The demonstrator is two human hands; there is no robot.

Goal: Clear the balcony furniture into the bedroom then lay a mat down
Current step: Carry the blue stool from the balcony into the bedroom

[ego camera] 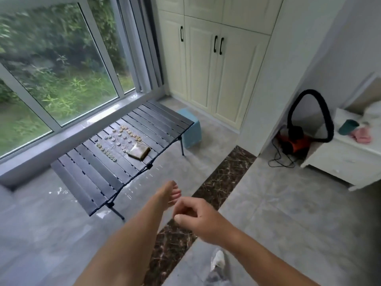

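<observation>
A black slatted folding table [99, 178] stands on the balcony floor along the window. Several small round game pieces [121, 139] and a flat tan box [139, 151] lie on its top. A light blue stool [190, 129] stands at the table's far end, partly hidden behind it. My left hand [169, 193] reaches forward near the table's near edge, fingers loosely curled and holding nothing. My right hand [193, 215] hangs just right of it, fingers bent and apart, also with nothing in it. Neither hand touches the table.
Cream cabinets [210, 65] line the far wall. A dark marble strip [218, 182] marks the doorway threshold. To the right are an orange vacuum with a black hose [296, 139] and a white bedside cabinet [346, 155] bearing a green cup and pink cloth. The floor by the table looks wet.
</observation>
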